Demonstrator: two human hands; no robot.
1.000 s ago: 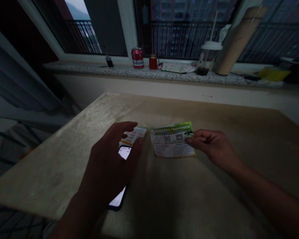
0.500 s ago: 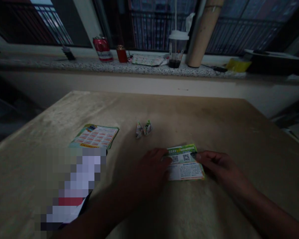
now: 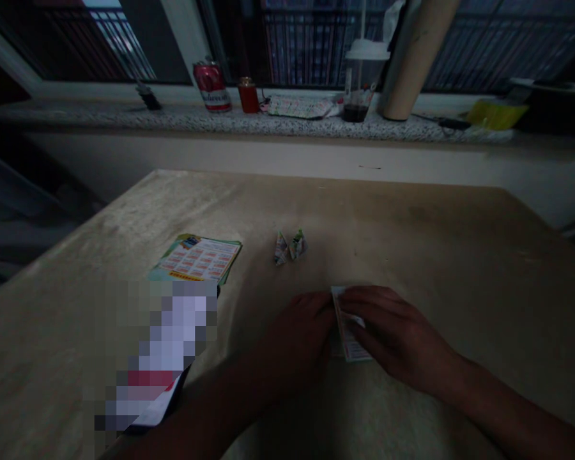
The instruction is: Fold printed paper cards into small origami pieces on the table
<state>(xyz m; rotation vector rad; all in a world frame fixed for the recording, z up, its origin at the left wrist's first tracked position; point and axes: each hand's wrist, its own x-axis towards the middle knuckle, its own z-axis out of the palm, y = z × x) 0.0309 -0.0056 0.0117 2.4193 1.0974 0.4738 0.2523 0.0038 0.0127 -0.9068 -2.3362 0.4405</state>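
A printed paper flyer (image 3: 355, 345) lies on the table between my hands, its right side folded over to the left so that its back shows. My left hand (image 3: 304, 329) presses and holds it at the left edge, with the fingertips partly hidden. Across the folded flap rests my right hand (image 3: 402, 332), gripping the paper with its fingers close together. Just beyond the hands stand two small folded paper pieces (image 3: 280, 248), side by side, with pointed tops.
A stack of printed flyers (image 3: 199, 257) lies on the left of the table (image 3: 441, 243). Nearer me is a phone-like device (image 3: 165, 358), blurred by pixels. The windowsill (image 3: 278, 130) holds a red can (image 3: 212, 87), an orange-red bottle (image 3: 248, 97), a lidded plastic cup (image 3: 361, 83) and a cardboard tube (image 3: 414, 70).
My right hand has brought the flyer's right side over to the left, hiding the green printed face. My left hand stays at the left edge. The view has shifted slightly.
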